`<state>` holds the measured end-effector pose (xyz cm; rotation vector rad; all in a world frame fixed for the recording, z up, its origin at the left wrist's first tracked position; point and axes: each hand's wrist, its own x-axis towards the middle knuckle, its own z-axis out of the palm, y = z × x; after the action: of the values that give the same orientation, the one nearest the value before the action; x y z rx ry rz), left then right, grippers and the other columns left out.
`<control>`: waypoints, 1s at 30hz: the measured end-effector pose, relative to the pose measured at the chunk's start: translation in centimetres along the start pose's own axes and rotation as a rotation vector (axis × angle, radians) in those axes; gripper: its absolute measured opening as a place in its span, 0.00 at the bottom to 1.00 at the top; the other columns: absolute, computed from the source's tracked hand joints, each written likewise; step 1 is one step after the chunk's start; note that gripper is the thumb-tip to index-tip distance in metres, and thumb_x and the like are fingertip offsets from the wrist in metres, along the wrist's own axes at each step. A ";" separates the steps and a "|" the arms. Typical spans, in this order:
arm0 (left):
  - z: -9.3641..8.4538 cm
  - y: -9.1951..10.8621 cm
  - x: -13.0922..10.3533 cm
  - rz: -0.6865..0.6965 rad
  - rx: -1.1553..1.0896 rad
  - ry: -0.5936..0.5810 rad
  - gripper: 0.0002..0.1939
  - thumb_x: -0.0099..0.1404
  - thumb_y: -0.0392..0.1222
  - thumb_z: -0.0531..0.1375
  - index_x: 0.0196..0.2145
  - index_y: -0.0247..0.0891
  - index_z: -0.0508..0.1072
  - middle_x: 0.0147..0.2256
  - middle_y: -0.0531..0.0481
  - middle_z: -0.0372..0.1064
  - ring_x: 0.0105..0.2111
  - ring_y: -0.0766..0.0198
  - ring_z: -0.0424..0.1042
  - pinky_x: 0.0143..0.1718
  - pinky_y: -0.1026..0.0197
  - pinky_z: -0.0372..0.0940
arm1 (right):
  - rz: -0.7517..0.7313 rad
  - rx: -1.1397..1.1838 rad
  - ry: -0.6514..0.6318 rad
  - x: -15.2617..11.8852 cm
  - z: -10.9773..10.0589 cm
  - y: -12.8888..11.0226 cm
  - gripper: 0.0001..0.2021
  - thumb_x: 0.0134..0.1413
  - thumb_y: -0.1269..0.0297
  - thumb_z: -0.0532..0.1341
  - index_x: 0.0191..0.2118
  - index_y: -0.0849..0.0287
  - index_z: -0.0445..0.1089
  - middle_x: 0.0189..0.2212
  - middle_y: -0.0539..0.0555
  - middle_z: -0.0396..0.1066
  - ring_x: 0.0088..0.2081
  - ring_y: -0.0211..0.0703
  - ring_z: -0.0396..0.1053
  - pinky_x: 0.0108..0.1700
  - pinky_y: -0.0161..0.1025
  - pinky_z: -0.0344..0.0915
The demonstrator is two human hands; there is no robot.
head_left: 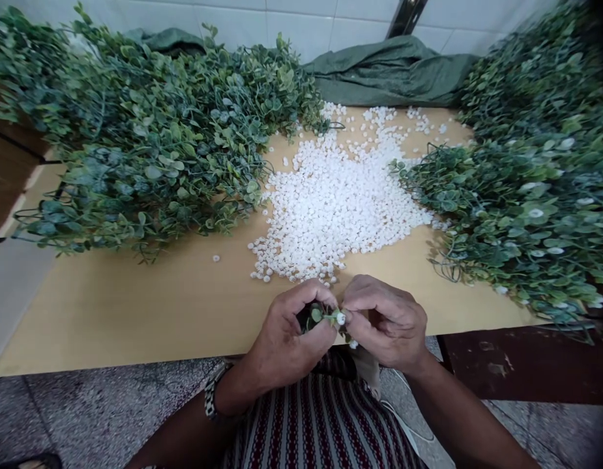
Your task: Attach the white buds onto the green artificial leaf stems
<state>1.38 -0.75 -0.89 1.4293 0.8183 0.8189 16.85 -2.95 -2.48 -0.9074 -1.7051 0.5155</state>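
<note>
My left hand [296,339] is closed around a green artificial leaf sprig [316,315], pinching it between thumb and forefinger near the table's front edge. A small white bead [341,318] sits at the tip of the sprig, between my two hands. My right hand [386,319] is closed too, thumb and forefinger pinched at that bead. A second white bead shows lower on the sprig, just under the right fingers. Most of the sprig is hidden behind my left hand. Right beyond my hands lies a spread pile of white beads [330,208].
Bunches of artificial greenery [184,143] cover the table's left rear. More greenery [526,221], dotted with white beads, lies on the right. Folded dark green cloth [389,71] runs along the tiled wall. One stray bead [216,258] lies on the wooden tabletop [135,312].
</note>
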 end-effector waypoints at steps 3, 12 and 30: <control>-0.1 -0.6 -0.1 -0.021 -0.061 0.039 0.04 0.56 0.34 0.57 0.24 0.36 0.68 0.25 0.51 0.64 0.26 0.66 0.62 0.30 0.62 0.58 | 0.017 0.022 0.031 0.0 -0.2 0.2 0.09 0.48 0.81 0.58 0.30 0.59 0.67 0.22 0.49 0.67 0.24 0.35 0.64 0.27 0.36 0.64; -1.0 -1.1 0.4 -0.220 -0.322 0.237 0.06 0.54 0.40 0.63 0.26 0.35 0.71 0.26 0.50 0.67 0.20 0.71 0.56 0.18 0.68 0.51 | 0.144 -0.237 -0.131 1.2 -2.3 1.8 0.04 0.56 0.73 0.58 0.33 0.59 0.69 0.27 0.51 0.71 0.29 0.38 0.68 0.32 0.37 0.66; -2.7 2.1 3.1 -0.318 -0.115 0.182 0.08 0.51 0.41 0.63 0.20 0.35 0.69 0.16 0.54 0.64 0.15 0.74 0.53 0.16 0.69 0.44 | -0.086 -0.714 -0.453 2.4 -3.4 4.4 0.09 0.61 0.70 0.53 0.32 0.62 0.69 0.28 0.56 0.70 0.33 0.41 0.67 0.35 0.38 0.66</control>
<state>0.62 3.21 1.28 1.0981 1.0875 0.7443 21.15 1.32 -3.13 -1.2704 -2.3988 0.0293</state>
